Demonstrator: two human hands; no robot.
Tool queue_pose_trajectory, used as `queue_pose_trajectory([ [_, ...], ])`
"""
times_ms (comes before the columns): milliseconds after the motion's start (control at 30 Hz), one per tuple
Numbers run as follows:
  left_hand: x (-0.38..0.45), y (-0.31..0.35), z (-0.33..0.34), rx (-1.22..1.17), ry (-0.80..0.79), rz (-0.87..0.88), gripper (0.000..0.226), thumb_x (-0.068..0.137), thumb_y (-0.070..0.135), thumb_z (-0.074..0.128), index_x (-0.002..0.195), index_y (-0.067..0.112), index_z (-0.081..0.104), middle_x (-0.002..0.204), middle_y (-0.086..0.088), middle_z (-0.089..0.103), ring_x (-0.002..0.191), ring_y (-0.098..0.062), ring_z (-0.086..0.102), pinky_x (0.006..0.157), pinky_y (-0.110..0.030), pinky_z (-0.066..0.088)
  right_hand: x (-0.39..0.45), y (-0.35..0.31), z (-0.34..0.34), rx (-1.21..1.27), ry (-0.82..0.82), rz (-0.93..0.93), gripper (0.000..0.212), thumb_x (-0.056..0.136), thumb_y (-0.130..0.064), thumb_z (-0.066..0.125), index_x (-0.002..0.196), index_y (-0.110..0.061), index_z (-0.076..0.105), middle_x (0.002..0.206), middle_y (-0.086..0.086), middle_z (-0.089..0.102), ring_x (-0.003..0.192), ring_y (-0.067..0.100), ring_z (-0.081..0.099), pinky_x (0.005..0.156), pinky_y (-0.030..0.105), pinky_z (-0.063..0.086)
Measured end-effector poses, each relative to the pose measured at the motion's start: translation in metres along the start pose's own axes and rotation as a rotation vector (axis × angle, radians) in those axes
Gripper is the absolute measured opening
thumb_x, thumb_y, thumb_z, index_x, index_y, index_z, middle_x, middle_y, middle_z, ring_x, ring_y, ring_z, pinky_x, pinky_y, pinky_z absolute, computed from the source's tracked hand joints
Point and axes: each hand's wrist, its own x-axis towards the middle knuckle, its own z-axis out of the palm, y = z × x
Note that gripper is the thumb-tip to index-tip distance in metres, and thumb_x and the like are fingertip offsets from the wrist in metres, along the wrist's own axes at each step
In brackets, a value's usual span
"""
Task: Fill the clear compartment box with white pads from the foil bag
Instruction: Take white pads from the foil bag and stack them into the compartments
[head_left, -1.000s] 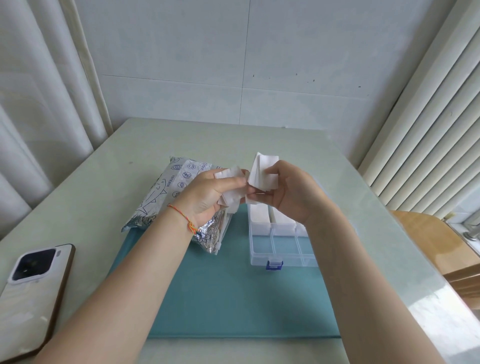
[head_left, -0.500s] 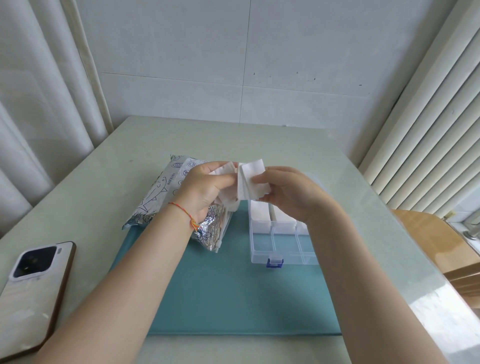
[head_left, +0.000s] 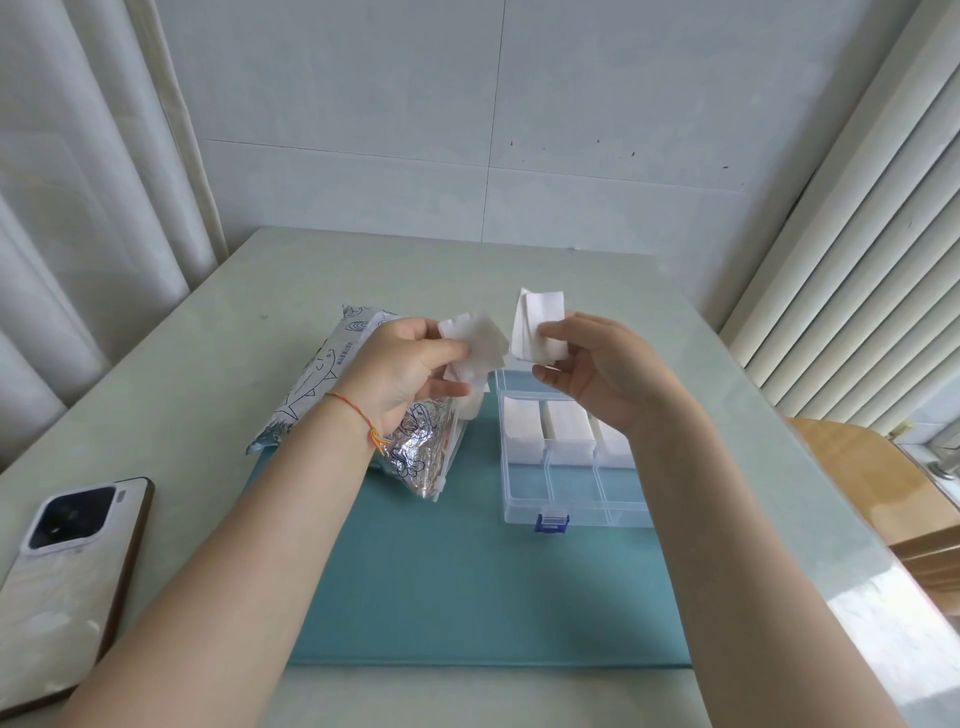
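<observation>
Two grips pinch white pads; right hand (head_left: 597, 364) holds its stack (head_left: 537, 322) upright, compartment box (head_left: 571, 499) directly below; left hand (head_left: 405, 369) clamps loose pads (head_left: 475, 343).

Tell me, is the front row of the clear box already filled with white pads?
No, the front row of the clear box shows only bare plastic, while white pads fill the row behind.

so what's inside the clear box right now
The clear compartment box holds stacks of white pads in its middle row. The near row looks empty. The right hand and its forearm cover much of the far row and the right side, so those can't be judged.
</observation>
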Motion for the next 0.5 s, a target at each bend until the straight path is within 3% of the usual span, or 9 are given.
queue_pose_trajectory([
  [67,0.0,-0.002,0.0,0.052,0.027,0.02,0.008,0.089,0.001,0.064,0.097,0.001,0.065,0.075,-0.013,0.066,0.061,-0.018,0.066,0.049,-0.021,0.053,-0.001,0.0,0.002,-0.067,-0.046,-0.012,0.007,0.089,-0.004,0.058,0.091,-0.007,0.064,0.082,0.006,0.065,0.076,0.019,0.064,0.072,0.029,0.052],
  [200,0.0,-0.003,0.003,0.107,0.025,0.048,0.014,0.087,0.002,0.066,0.1,0.006,0.07,0.077,-0.008,0.067,0.063,-0.018,0.059,0.05,-0.019,0.05,-0.002,0.003,0.01,-0.252,-0.06,-0.059,0.013,0.089,-0.008,0.062,0.101,-0.005,0.064,0.09,0.007,0.065,0.086,0.018,0.06,0.081,0.031,0.045],
  [400,-0.001,-0.003,0.008,0.125,0.1,0.151,0.021,0.083,-0.002,0.069,0.089,0.019,0.07,0.077,-0.01,0.066,0.055,-0.018,0.059,0.045,-0.021,0.049,-0.002,0.003,0.014,-0.27,0.009,-0.097,0.005,0.086,-0.006,0.065,0.09,-0.009,0.065,0.081,0.003,0.064,0.074,0.014,0.055,0.068,0.026,0.037],
  [500,-0.002,-0.003,0.01,0.105,0.118,0.177,0.015,0.086,0.002,0.067,0.093,0.015,0.071,0.077,-0.011,0.069,0.056,-0.017,0.064,0.046,-0.022,0.051,-0.004,0.003,0.017,-0.199,-0.059,-0.068,0.007,0.088,-0.003,0.063,0.083,-0.008,0.064,0.077,0.004,0.062,0.068,0.013,0.054,0.06,0.022,0.041],
])
